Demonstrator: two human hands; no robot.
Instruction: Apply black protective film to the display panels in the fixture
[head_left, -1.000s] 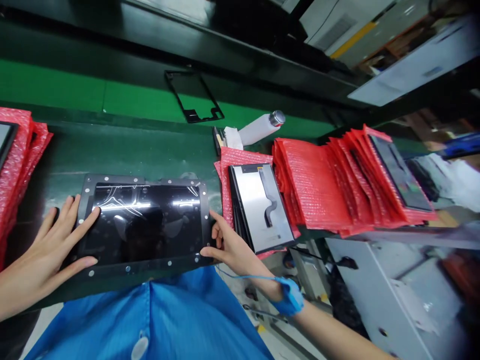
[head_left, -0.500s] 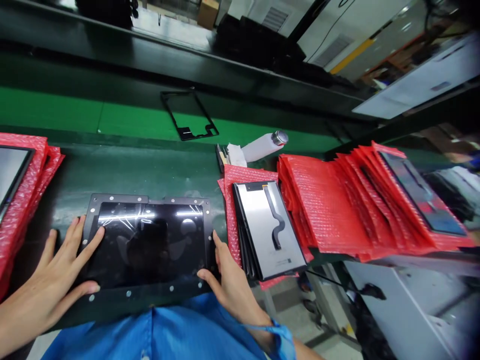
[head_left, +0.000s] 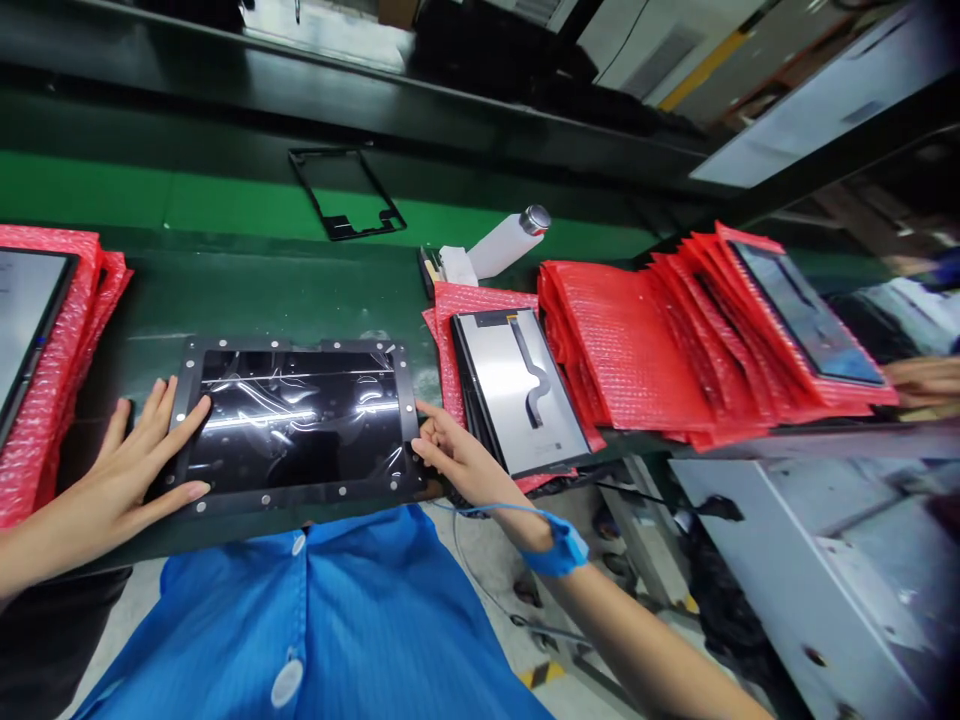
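A black screen panel (head_left: 300, 420) lies on the dark green bench in front of me. Around it sits a dark flat frame (head_left: 409, 380) with several round silver studs. The panel's surface carries wavy, broken reflections, like loose clear film. My left hand (head_left: 139, 470) is spread open, its fingertips resting on the frame's left side and the panel's edge. At the right edge, my right hand (head_left: 454, 450) has its thumb and fingers drawn together against the frame; what is between them is too small to make out. A blue band (head_left: 559, 545) circles my right wrist.
Right of the frame, silver-backed screens (head_left: 517, 390) lie on red bubble wrap, beside a row of red bubble bags (head_left: 637, 350). Another wrapped screen (head_left: 26, 320) is at left. Behind stand a white bottle (head_left: 506, 245) and an empty black frame (head_left: 345, 195). Someone's hand (head_left: 926, 380) shows far right.
My right hand has changed its grip at the frame's right edge, its fingers now closer together. The panel's reflections have become wavier. The whole view has shifted; my left hand stays on the left side.
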